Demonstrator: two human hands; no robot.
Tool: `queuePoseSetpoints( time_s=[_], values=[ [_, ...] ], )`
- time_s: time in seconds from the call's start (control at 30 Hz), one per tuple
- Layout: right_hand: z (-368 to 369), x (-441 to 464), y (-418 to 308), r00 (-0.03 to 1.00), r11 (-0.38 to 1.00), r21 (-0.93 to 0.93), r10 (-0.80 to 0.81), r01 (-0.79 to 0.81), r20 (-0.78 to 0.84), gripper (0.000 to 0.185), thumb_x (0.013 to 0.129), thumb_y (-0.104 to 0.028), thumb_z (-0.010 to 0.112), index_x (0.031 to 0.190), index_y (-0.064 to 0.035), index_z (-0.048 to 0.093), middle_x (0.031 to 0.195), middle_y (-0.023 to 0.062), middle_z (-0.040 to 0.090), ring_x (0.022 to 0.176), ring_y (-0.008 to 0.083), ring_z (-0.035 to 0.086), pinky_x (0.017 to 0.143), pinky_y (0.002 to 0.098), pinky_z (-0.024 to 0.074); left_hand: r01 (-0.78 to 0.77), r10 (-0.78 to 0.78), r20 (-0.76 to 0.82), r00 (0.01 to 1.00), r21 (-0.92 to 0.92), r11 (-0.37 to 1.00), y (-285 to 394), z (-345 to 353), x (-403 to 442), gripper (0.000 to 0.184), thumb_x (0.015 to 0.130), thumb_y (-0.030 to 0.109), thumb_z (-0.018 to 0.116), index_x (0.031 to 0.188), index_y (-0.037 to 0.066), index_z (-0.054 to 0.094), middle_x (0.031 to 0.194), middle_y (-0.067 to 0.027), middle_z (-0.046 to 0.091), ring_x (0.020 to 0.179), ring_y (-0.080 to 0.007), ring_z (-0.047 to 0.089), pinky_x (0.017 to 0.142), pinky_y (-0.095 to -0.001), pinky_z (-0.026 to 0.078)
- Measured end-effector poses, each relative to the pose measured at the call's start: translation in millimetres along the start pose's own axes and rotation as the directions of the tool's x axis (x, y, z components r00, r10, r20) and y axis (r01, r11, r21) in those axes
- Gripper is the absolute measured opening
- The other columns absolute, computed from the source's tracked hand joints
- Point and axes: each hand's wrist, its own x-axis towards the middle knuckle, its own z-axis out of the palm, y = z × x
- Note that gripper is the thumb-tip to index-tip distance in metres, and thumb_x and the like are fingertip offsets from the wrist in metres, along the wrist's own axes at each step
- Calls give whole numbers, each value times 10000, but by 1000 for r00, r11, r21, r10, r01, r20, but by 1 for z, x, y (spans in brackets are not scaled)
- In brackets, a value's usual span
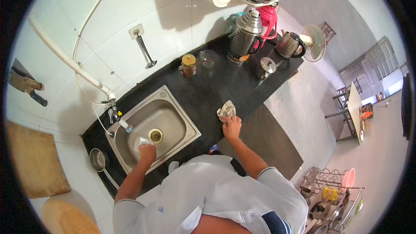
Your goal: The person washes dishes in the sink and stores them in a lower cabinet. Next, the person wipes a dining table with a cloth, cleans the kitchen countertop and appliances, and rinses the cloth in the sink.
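Note:
Over the near left part of the steel sink, my left hand is closed around a small whitish item whose kind I cannot make out. The round drain lies just right of it, and the tap reaches in from the left wall. My right hand presses a crumpled, stained cloth against the black counter, right of the sink. My fingers are bent over the cloth's near edge.
Along the back stand a yellow-lidded jar, a glass bowl, a steel flask, a lidded steel cup and an electric kettle. A ladle-like pan lies left of the sink. A dish rack stands at lower right.

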Motion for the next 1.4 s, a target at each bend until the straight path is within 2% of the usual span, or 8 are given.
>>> queuePoseSetpoints(
  time_s=[0.23, 0.37, 0.43, 0.63, 0.77, 1.0, 1.1, 1.4],
  values=[
    [3, 1, 1, 994, 998, -16, -57, 56, -98, 347, 674, -54, 641, 989, -195, 675, 1033, 112, 541, 1037, 368, 480, 845, 487, 415, 163, -213, -173, 962, -266, 950, -7, -14, 11, 190, 729, 235, 599, 603, 98, 640, 605, -115, 628, 568, -311, 636, 549, -458, 489],
    [-4, -5, 5, 979, 983, 44, -181, 177, 98, 344, 700, -47, 628, 1030, -140, 663, 1153, 149, 540, 1077, 390, 476, 881, 484, 410, 278, -515, -135, 846, -713, 643, -7, -15, 17, 306, 807, 294, 552, 691, 24, 641, 676, -203, 612, 651, -414, 592, 586, -492, 448],
    [-3, -8, -4, 891, 893, 75, -449, 445, 65, 352, 713, -53, 633, 1052, -144, 655, 1167, 135, 543, 1088, 376, 476, 896, 472, 408, 156, -614, -91, 784, -929, 336, -4, 9, 23, 347, 825, 284, 559, 676, -29, 576, 614, -174, 579, 560, -324, 557, 545, -446, 396],
    [30, 66, -32, 762, 772, 46, -634, 634, 128, 309, 786, -126, 568, 1066, -216, 661, 1225, 59, 543, 1143, 289, 479, 925, 450, 395, 154, -621, 256, 741, -965, -214, 41, 2, 17, 348, 863, 216, 581, 606, 16, 456, 566, 10, 408, 550, -93, 388, 487, -306, 315],
    [45, 143, -2, 844, 847, -105, -494, 521, 210, 314, 841, -149, 498, 1091, -252, 658, 1242, 49, 541, 1149, 275, 487, 917, 435, 399, 162, -573, 298, 764, -947, -276, 63, -50, 8, 344, 890, 218, 568, 602, 57, 471, 570, 28, 428, 537, -73, 387, 474, -278, 300],
    [6, 165, 89, 940, 972, -198, -178, 122, -292, 261, 830, -121, 532, 1057, -114, 660, 1027, 193, 571, 976, 387, 545, 823, 472, 449, 136, -514, 284, 810, -942, -307, 78, -68, 4, 350, 926, 235, 554, 628, 73, 471, 568, 35, 441, 497, -55, 372, 448, -246, 289],
    [1, 108, 86, 991, 979, -195, -77, 55, -107, 304, 782, -113, 561, 1068, -161, 653, 1083, 178, 564, 1066, 368, 518, 867, 474, 437, 86, -484, 254, 838, -936, -342, 79, -74, 6, 371, 935, 230, 540, 611, 90, 425, 556, 36, 423, 495, -49, 367, 436, -234, 278],
    [-5, 79, 35, 809, 812, 110, -582, 573, 78, 249, 792, -132, 554, 986, -212, 687, 1115, 115, 586, 1078, 316, 542, 923, 446, 425, 73, -406, 262, 876, -902, -426, 88, -100, 18, 345, 948, 211, 518, 636, 101, 419, 554, 38, 405, 476, -49, 350, 426, -233, 267]
  ],
)
